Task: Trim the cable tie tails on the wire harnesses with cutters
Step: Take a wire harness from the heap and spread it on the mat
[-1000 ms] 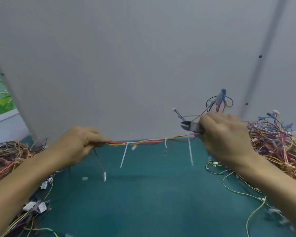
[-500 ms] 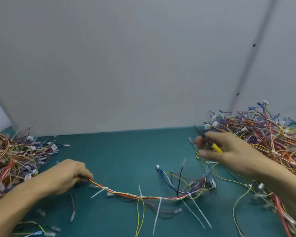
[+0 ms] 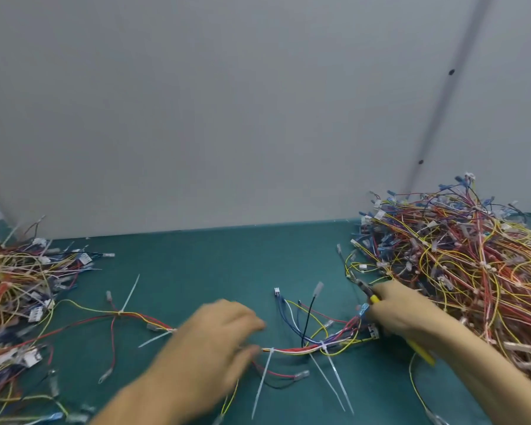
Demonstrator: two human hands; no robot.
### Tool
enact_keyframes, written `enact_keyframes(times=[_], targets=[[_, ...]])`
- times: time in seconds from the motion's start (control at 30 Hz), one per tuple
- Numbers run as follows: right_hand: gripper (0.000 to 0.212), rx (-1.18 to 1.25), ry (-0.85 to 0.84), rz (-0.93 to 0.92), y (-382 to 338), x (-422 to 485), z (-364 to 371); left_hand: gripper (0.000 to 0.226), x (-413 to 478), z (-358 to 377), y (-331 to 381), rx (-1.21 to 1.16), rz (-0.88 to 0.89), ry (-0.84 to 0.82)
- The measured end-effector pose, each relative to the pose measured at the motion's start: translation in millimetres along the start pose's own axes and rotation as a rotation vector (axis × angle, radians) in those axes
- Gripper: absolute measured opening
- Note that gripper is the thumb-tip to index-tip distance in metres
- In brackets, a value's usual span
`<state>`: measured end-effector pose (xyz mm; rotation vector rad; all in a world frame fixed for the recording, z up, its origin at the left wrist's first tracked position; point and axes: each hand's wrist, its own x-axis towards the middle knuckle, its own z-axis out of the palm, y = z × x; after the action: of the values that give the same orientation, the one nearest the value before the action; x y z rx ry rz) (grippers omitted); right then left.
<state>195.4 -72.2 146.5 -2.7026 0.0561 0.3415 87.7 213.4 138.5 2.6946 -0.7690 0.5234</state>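
Note:
A multicoloured wire harness (image 3: 295, 351) lies across the green mat (image 3: 215, 271). Long white cable tie tails stick out of it: one (image 3: 261, 384) just right of my left hand, two (image 3: 334, 381) further right, and others (image 3: 131, 294) on its left stretch. My left hand (image 3: 215, 348) is motion-blurred above the middle of the harness, fingers stretched toward the nearest tie, gripping nothing that I can see. My right hand (image 3: 411, 311) grips the yellow-handled cutters (image 3: 374, 299) at the harness's right end, jaws pointing up and left.
A big tangled pile of harnesses (image 3: 472, 256) fills the right side of the mat. A smaller pile (image 3: 13, 286) lies at the left edge. A grey wall panel (image 3: 258, 118) closes off the back.
My left hand has let go of the harness's left end and slid right along it. My right hand with the cutters came down to the harness's right end.

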Motion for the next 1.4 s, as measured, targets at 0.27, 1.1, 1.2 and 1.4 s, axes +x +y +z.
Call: enact_keyframes(times=[0.27, 1.1, 1.2, 1.4], targets=[[0.013, 0.416, 0.129, -0.010, -1.4, 1.5, -5.5, 0.014, 21.5, 36.6, 30.6, -0.171, -0.157, -0.065], [0.015, 0.035, 0.062, -0.448, -37.7, 24.7, -43.3, 0.021, 61.0, 40.4, -2.4, -0.964, -0.977, -0.445], [0.018, 0.004, -0.265, -0.448, 8.3, 2.2, -40.4, 0.015, 58.9, 34.7, -9.4, -1.088, -1.000, -0.415], [0.018, 0.169, -0.265, -0.511, 18.8, -16.1, -19.6, 0.018, 62.1, 18.3, -26.4, -1.298, -1.044, -0.380]])
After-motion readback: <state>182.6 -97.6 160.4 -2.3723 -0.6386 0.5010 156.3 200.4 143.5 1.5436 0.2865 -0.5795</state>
